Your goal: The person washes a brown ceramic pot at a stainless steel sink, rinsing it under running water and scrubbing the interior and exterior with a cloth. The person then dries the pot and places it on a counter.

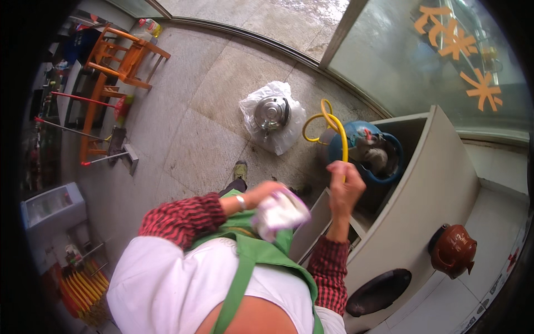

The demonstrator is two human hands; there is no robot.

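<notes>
My right hand (348,183) is closed around a yellow hose (343,142), which loops above it beside a blue gas cylinder (356,129). A white cloth with purple edging (281,211) is in my left hand (265,194), blurred, in front of the green apron. Beyond my hands, a shiny metal kettle or pot (271,113) with a dark handle stands on a crumpled clear plastic bag (277,144) on the tiled floor. The cylinder stands at the open side of a pale cabinet (442,167), its top partly in shade.
A brown ceramic teapot (454,250) and a dark oval object (379,292) are on the cabinet's top at the right. Glass panels (400,54) stand beyond it. Wooden stools (129,62), brooms and a dustpan (119,142) lie to the left, near a pale bin-like container (54,206).
</notes>
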